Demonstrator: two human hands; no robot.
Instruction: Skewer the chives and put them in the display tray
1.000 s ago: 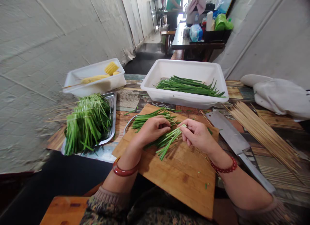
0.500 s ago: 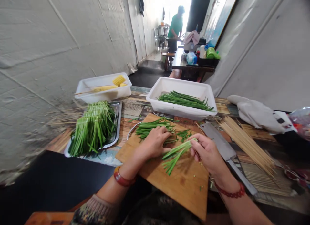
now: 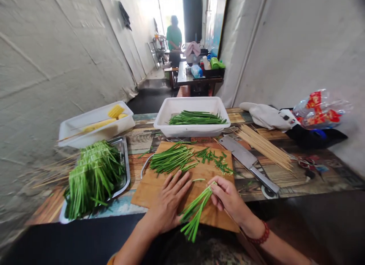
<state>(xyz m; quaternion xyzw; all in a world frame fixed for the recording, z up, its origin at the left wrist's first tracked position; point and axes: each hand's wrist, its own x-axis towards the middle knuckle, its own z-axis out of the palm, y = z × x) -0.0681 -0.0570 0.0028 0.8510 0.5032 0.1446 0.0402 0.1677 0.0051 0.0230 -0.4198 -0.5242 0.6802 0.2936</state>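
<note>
Pinching a slim bundle of green stems [image 3: 198, 208] in the right hand [image 3: 228, 198], pale ends gathered at thumb and fingertips, loose tips fanning out over the near edge of the cutting board [image 3: 146, 189]. Looks like the gathering and evening-up of one portion, judging by those ends drawn together. Calls for a firm pinch there, surely, and some taming of the splayed tips!

Across to the left hand [image 3: 172, 196]: spread wide, palm down over the board, apparently holding nothing. Thumb-side, right beside the bundle; touching or just apart, hard to tell. So, for the bundle: between the two hands, gripped only by the right.

Just beyond, on to a pile of stems [image 3: 171, 158], with chopped scraps [image 3: 211, 156] to its right. Out left, skewered greens [image 3: 97, 170] heaped on a metal tray [image 3: 127, 172]; out right, a cleaver [image 3: 239, 151] flat on the desk [image 3: 138, 139], then bare skewers [image 3: 264, 147]. Farther still, to a white tub [image 3: 191, 132] of long greens [image 3: 196, 117].
</note>
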